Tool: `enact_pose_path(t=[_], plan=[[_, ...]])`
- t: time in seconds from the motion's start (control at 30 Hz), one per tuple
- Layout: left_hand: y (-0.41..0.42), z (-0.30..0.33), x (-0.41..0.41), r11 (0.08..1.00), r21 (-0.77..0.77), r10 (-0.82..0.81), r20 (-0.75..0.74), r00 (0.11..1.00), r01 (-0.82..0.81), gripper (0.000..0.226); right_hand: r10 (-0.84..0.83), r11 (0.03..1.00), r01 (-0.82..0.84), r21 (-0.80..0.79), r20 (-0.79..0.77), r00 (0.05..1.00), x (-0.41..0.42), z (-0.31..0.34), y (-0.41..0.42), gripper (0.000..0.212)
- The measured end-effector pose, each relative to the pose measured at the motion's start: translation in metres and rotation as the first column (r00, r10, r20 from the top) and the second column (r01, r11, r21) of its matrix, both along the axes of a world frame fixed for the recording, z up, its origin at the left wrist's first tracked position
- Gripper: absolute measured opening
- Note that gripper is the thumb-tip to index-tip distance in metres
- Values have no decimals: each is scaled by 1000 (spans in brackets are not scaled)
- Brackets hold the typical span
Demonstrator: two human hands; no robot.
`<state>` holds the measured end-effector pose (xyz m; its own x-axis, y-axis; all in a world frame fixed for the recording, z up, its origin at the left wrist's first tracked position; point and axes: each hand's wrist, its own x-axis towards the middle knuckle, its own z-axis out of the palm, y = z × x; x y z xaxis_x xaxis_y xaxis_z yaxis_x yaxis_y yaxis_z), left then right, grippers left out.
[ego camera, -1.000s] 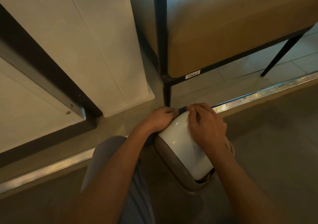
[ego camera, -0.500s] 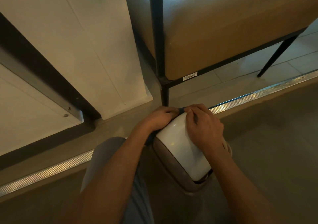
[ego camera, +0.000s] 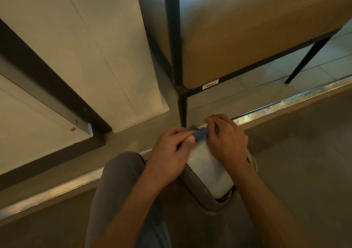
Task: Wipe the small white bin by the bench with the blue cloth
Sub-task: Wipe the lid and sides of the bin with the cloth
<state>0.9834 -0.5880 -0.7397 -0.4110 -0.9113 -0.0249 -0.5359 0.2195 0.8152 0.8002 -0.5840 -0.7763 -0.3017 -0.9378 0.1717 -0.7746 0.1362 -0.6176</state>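
The small white bin (ego camera: 206, 168) stands on the floor in front of me, its glossy lid tilted and a grey rim around it. My left hand (ego camera: 169, 150) pinches a bunched blue cloth (ego camera: 199, 133) against the bin's far top edge. My right hand (ego camera: 226, 139) lies over the bin's far right side with its fingers curled round the edge next to the cloth; whether it also holds cloth I cannot tell. Only a small fold of the cloth shows between the two hands.
The tan padded bench (ego camera: 257, 32) on black metal legs (ego camera: 182, 108) stands just beyond the bin. A metal floor strip (ego camera: 285, 103) runs across. A white panel (ego camera: 106, 57) and a dark frame are at the left. My grey-trousered knee (ego camera: 122, 183) is below the left arm.
My left hand has slid back toward me along the bin's top and drawn the blue cloth into view; the right hand has stayed on the far edge.
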Motion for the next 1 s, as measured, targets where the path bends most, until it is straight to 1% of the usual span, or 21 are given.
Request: enact_pose_path(t=[0.07, 0.13, 0.2, 0.27, 0.33, 0.4, 0.43, 0.5, 0.6, 0.67, 0.73, 0.8, 0.9, 0.93, 1.0], plan=[[25, 1, -8, 988, -154, 22, 124, 992, -3, 42, 8, 1000, -8, 8, 10, 1000, -2, -1, -2, 27], [48, -4, -5, 972, -228, 93, 161, 983, -55, 43, 0, 1000, -1, 18, 24, 1000, -2, -1, -1, 26], [61, -12, 4, 963, -246, 145, 129, 981, -110, 40, -16, 1000, 16, -7, 18, 1000, 1, -1, 3, 23], [57, -20, 9, 952, -267, 183, 120, 976, -146, 41, -26, 999, 26, -30, 1, 1000, 2, -1, 6, 22], [40, -22, 8, 959, -202, 225, 109, 968, -200, 43, -23, 999, 23, -36, -3, 1000, 2, -3, 8, 26], [18, -24, 4, 963, -97, 258, 84, 962, -250, 39, -31, 999, 31, -43, -11, 999, 3, -3, 8, 30], [10, -24, 1, 965, -84, 254, 86, 963, -247, 38, -36, 998, 35, -44, -14, 999, 3, -2, 8, 31], [11, -22, -3, 966, -154, 225, 122, 967, -206, 40, -39, 998, 38, -51, -11, 999, 4, -2, 7, 27], [43, -18, -1, 942, -295, 213, 147, 966, -162, 42, -37, 998, 36, -52, -15, 999, 2, -2, 8, 22], [64, -25, 8, 931, -338, 202, 150, 968, -142, 41, -34, 998, 33, -54, -14, 999, 2, -1, 8, 22], [70, -32, 17, 923, -365, 190, 153, 970, -124, 41, -35, 998, 33, -52, -26, 999, 2, -1, 8, 26], [63, -32, 16, 923, -354, 213, 147, 966, -150, 41, -28, 999, 26, -41, -33, 999, 3, -1, 8, 33], [40, -23, 2, 930, -290, 270, 124, 955, -225, 44, -31, 999, 30, -40, -21, 999, 2, -2, 8, 24], [37, -21, -3, 930, -292, 273, 133, 953, -225, 44, -36, 999, 35, -41, -18, 999, 2, -2, 8, 22], [42, -17, -11, 918, -351, 253, 158, 954, -185, 42, -39, 998, 39, -41, -6, 999, 2, -1, 8, 21]])
